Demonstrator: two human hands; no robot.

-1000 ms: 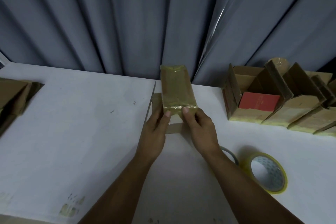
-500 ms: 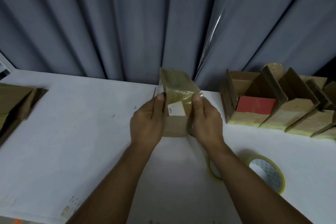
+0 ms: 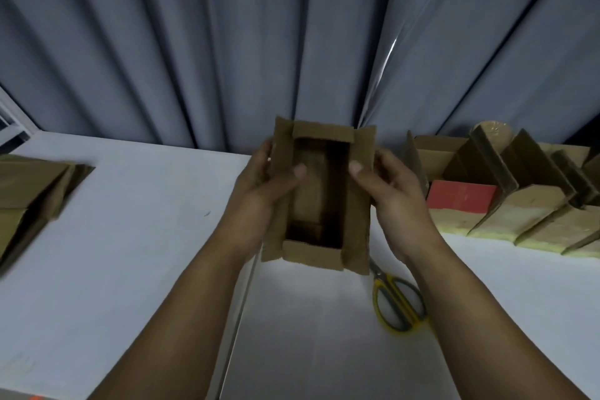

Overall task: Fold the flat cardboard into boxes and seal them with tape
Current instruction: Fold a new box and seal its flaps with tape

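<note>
Cardboard box [image 3: 319,201] is held up between both hands over the middle of the white table [image 3: 130,253], with its open side turned toward the camera. Its four flaps are spread outward around the opening, and the dark inside is seen, with a paler strip along the bottom panel. The left wall is gripped by the left hand [image 3: 263,191]: the thumb [image 3: 297,170] is laid across the left flap to the edge of the opening, and the fingers are curled round the outside. The right wall is gripped in the same way by the right hand [image 3: 393,201], whose thumb [image 3: 357,169] is pressed on the right flap while the other fingers are wrapped behind the box and mostly hidden.

Just below the box's lower right corner, scissors [image 3: 394,302] with yellow handles are laid on the table, partly covered by the box and the right forearm. Farther right, along the back edge, a row of folded boxes [image 3: 519,214] is lined up with flaps raised, and a red panel [image 3: 461,196] is seen in the nearest one. At the left edge of the table, a stack of flat cardboard [image 3: 29,191] is placed. Behind everything, a grey pleated curtain [image 3: 227,42] is hung.
</note>
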